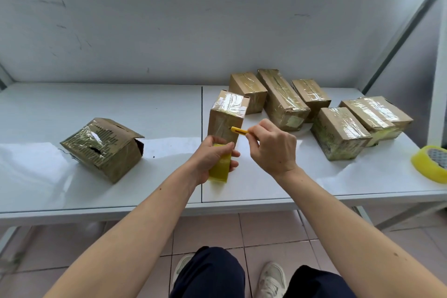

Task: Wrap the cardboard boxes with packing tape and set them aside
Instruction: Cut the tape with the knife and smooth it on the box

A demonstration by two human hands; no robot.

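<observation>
An upright cardboard box [226, 116] stands at the middle of the white table [101, 113], its top shiny with tape. My left hand [211, 155] grips a yellow tape roll [219, 168] just in front of the box's base. My right hand [273, 145] holds a yellow utility knife [239, 130] whose tip touches the box's right front edge. A torn, taped box [104, 147] lies tilted at the left.
Several taped boxes [338, 132] lie grouped at the back right. A second yellow tape roll [431, 166] sits at the table's right edge. A grey wall rises close behind the table. Tiled floor and my shoes show below the front edge.
</observation>
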